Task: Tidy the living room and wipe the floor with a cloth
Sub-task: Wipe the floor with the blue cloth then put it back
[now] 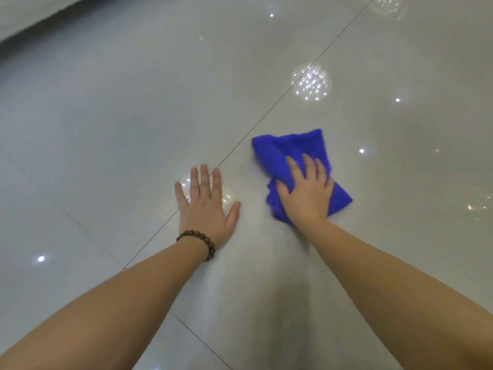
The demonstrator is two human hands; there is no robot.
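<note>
Wiping step under way: your right hand (306, 193) presses the bunched, plush blue cloth (293, 148) with fingers spread, not clenched, on the glossy tile floor (106, 129) just right of a dark grout line (269, 113). Your left hand (205, 204) (beaded bracelet (198, 233) at the wrist) braces palm-down, holding nothing. The next sweep likely needs steady downward pressure on the slick tile.

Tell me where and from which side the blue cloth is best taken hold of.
Probably its far end, from above: the cloth lies flat on the floor, and that end sticks out free beyond the right hand pressing its middle.
</note>
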